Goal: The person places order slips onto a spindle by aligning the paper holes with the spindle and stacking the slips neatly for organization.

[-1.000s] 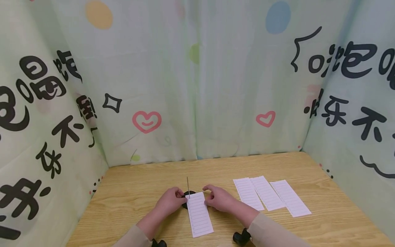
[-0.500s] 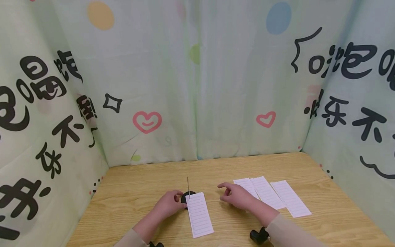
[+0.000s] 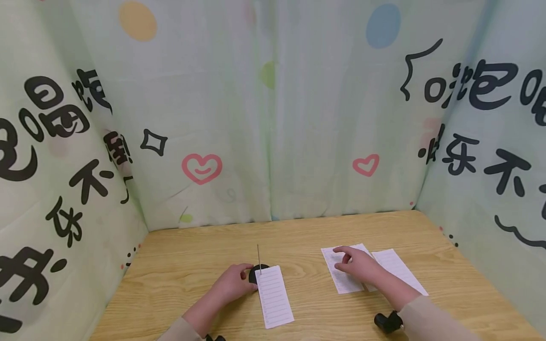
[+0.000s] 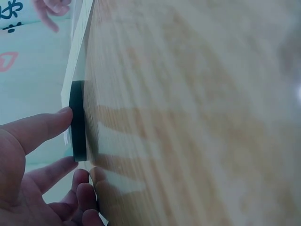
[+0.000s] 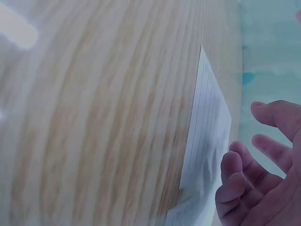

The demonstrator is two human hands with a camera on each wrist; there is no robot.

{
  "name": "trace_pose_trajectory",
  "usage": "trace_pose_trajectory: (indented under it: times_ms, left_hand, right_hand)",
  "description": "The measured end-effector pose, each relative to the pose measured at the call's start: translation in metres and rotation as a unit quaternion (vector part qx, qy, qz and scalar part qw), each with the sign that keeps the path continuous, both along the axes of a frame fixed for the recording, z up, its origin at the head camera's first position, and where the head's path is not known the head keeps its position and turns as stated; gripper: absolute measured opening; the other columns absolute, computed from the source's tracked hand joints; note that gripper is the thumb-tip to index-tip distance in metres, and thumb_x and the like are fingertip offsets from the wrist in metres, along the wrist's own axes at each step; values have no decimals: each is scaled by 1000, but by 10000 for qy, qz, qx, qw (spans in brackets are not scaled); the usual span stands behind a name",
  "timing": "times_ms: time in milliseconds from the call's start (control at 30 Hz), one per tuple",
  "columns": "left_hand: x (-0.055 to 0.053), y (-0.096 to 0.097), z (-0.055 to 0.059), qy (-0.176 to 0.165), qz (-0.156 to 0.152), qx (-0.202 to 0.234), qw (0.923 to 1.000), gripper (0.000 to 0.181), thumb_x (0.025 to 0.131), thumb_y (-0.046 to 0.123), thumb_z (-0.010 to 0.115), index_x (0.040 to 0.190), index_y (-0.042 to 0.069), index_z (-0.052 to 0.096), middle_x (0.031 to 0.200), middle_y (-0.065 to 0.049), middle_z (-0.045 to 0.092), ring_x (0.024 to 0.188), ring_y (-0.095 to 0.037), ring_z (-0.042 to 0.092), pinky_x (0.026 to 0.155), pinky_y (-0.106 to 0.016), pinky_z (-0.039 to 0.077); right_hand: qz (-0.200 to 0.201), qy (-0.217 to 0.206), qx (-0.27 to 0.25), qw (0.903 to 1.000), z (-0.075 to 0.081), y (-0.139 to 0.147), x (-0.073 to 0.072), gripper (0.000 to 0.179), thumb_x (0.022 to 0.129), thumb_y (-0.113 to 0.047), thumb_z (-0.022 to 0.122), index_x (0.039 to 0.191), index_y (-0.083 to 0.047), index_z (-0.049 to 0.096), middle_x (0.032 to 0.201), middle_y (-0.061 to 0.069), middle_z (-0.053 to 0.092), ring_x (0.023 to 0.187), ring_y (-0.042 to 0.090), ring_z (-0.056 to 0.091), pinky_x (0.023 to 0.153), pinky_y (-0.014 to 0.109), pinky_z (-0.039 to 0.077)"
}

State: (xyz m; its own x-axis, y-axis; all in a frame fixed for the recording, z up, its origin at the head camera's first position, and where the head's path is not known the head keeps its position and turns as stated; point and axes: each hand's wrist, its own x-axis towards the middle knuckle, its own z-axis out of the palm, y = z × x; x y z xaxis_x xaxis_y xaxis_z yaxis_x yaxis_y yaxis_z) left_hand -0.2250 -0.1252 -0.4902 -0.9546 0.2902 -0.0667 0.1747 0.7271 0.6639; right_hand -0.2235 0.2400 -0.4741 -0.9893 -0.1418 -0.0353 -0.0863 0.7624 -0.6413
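Note:
A receipt spike with a black round base (image 3: 252, 276) and a thin upright metal rod (image 3: 258, 255) stands on the table. My left hand (image 3: 232, 284) holds the base at its edge; the left wrist view shows thumb and fingertips on the base's side (image 4: 78, 122). One lined white paper slip (image 3: 275, 299) lies over the base, its top end at the rod. To the right, my right hand (image 3: 362, 267) hovers over three more lined slips (image 3: 339, 279), partly hiding them. Its fingers are loosely bent and hold nothing in the right wrist view, close beside a slip (image 5: 200, 127).
The wooden table (image 3: 192, 246) ends at the back against a printed curtain (image 3: 273, 142), which also hangs along both sides. Black wrist cameras (image 3: 388, 322) sit under the forearms.
My right hand has let go of the slip at the spike and moved right, over the other slips. The left hand has stayed at the base, and that slip lies where it was.

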Motion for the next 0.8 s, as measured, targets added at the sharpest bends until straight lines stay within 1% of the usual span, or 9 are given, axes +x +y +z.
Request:
trace_pose_trajectory:
  times_ms: [133, 200, 367, 500, 633, 800]
  left_hand:
    - [0, -1, 0, -86, 58, -13, 9999, 59, 79, 23, 82, 130, 3, 62, 93, -8, 56, 81, -23, 50, 71, -38, 43]
    - [0, -1, 0, -113, 84, -21, 9999, 59, 79, 23, 82, 130, 4, 62, 94, -8, 57, 82, -23, 50, 72, -39, 43]
    - [0, -2, -1, -103, 120, -69, 9999, 59, 79, 24, 83, 130, 4, 62, 95, -8, 58, 83, -23, 51, 73, -40, 44]
    - [-1, -2, 0, -172, 161, -105, 9997, 59, 79, 25, 83, 131, 5, 62, 96, -8, 58, 84, -23, 51, 74, -40, 45]
    - [-1, -1, 1, -243, 170, -103, 9995, 58, 80, 26, 83, 131, 6, 62, 95, -8, 57, 84, -23, 51, 73, -41, 44]
    - [-1, 0, 2, -268, 159, -94, 9995, 58, 80, 26, 82, 131, 7, 62, 96, -8, 57, 84, -24, 50, 73, -41, 43]
  right_hand:
    - [-133, -97, 16, 9999, -1, 10, -1, 47, 90, -16, 72, 133, -3, 58, 86, 3, 54, 65, 18, 45, 59, 32, 38]
    - [-154, -99, 101, 9998, -1, 13, -3, 47, 91, -18, 72, 134, -3, 58, 87, 4, 53, 66, 19, 45, 61, 32, 38]
    - [-138, -109, 449, 9988, -3, 16, -11, 49, 91, -21, 72, 134, -2, 58, 83, 4, 51, 69, 19, 45, 61, 33, 37]
    - [-151, -147, 735, 9971, -4, 18, -19, 51, 91, -24, 72, 134, -2, 58, 81, 6, 49, 70, 19, 44, 62, 33, 34]
    - [-100, -192, 915, 9956, -3, 21, -25, 55, 90, -28, 73, 135, 1, 56, 83, 6, 49, 73, 21, 45, 63, 35, 34]
    - [44, -290, 1113, 9934, -4, 23, -30, 62, 88, -32, 76, 136, 1, 55, 87, 7, 53, 78, 21, 48, 68, 37, 38]
